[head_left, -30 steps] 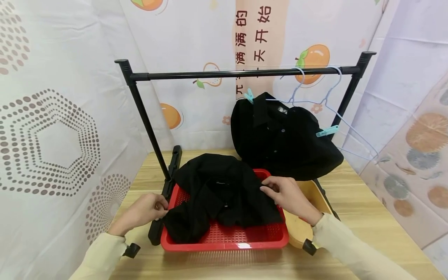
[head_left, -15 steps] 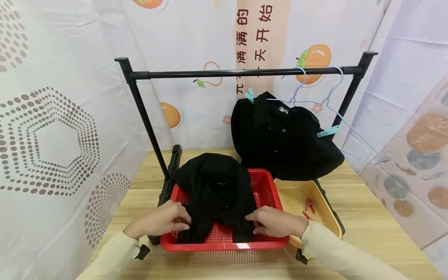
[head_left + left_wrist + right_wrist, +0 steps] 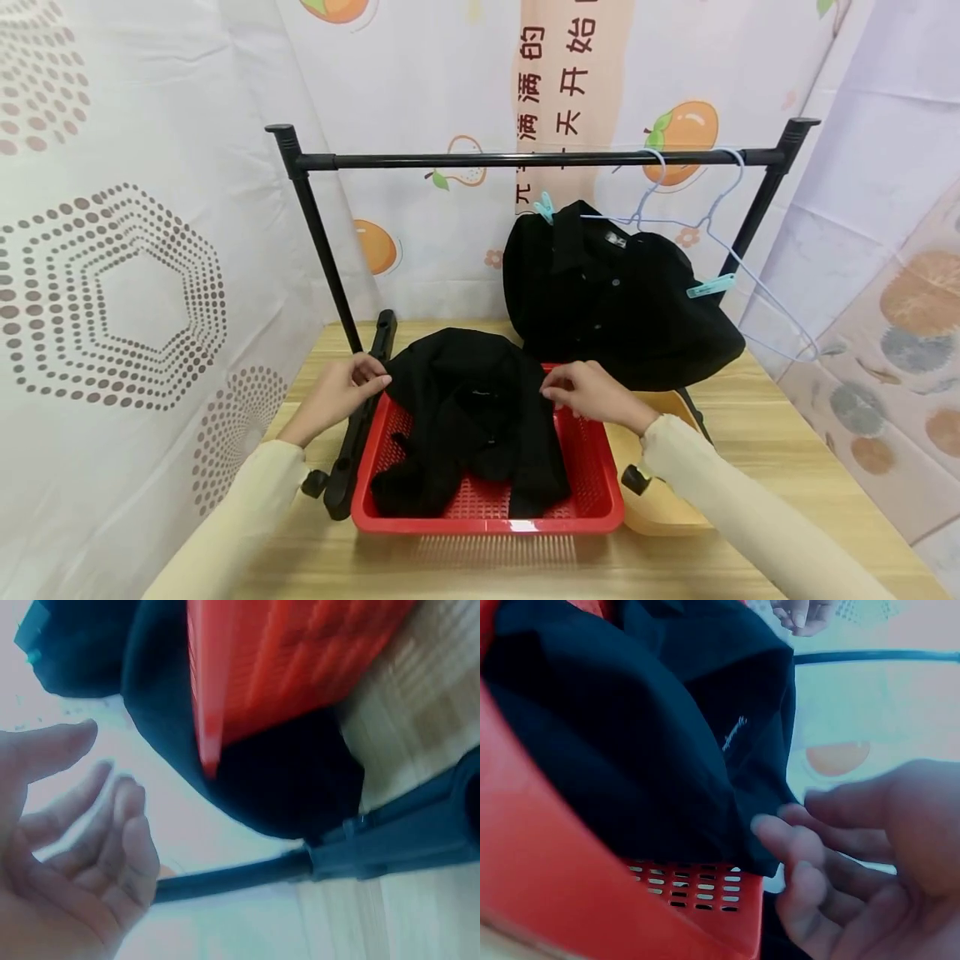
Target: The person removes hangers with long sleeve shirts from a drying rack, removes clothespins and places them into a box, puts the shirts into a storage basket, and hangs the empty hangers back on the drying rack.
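A black shirt (image 3: pixel 457 392) lies bunched in a red plastic basket (image 3: pixel 487 526), its far part draped over the back rim. My left hand (image 3: pixel 348 392) is at the shirt's far left edge. In the left wrist view the left hand (image 3: pixel 82 847) has loosely bent fingers with nothing between them, apart from the cloth. By the shirt's right side is my right hand (image 3: pixel 592 392). The right wrist view shows the right hand (image 3: pixel 855 862) with relaxed fingers close to the cloth; whether a fingertip touches it, I cannot tell.
Behind the basket stands a black rack (image 3: pixel 480 161). Another black shirt (image 3: pixel 615 300) hangs on a blue hanger (image 3: pixel 708 225) at its right, with a light-blue clothespin (image 3: pixel 711 286). A yellow tray (image 3: pixel 667 508) sits right of the basket, partly under my right arm.
Both hands went from the shirt's sides down to its near part, then up to its far part. The shirt's two side parts are folded inward into the basket.
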Demonstrator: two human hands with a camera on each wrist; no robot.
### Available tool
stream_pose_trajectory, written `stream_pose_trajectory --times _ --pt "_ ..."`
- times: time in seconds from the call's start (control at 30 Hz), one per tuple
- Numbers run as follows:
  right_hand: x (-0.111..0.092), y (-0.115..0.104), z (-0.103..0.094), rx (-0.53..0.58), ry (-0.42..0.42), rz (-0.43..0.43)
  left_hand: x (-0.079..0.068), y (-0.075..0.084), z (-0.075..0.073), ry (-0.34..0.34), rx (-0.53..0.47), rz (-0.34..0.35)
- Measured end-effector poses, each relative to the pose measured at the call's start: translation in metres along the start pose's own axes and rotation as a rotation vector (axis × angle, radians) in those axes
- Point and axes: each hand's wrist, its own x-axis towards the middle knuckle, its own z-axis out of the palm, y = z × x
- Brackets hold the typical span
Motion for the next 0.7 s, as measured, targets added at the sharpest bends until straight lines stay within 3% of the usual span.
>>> stream_pose_trajectory --times 0.07,0.27,0.4,0.53,0.7 --pt "0.011 0.004 0.0 0.003 0.054 0.026 0.009 -0.006 -0.002 -0.017 0.03 -0.056" --pt "0.044 0.01 -0.001 -0.036 0.169 0.099 0.035 -0.023 0.001 -0.197 0.075 -0.167" --pt "0.062 0.016 -0.001 -0.066 0.124 0.166 0.045 -0.027 0.007 -0.246 0.053 -0.206" --pt "0.073 0.021 0.0 -0.064 0.054 0.213 0.049 -0.025 0.011 -0.261 0.033 -0.209" --pt "0.08 0.023 0.002 -0.019 0.031 0.232 0.051 -0.024 0.016 -0.274 -0.005 -0.203"
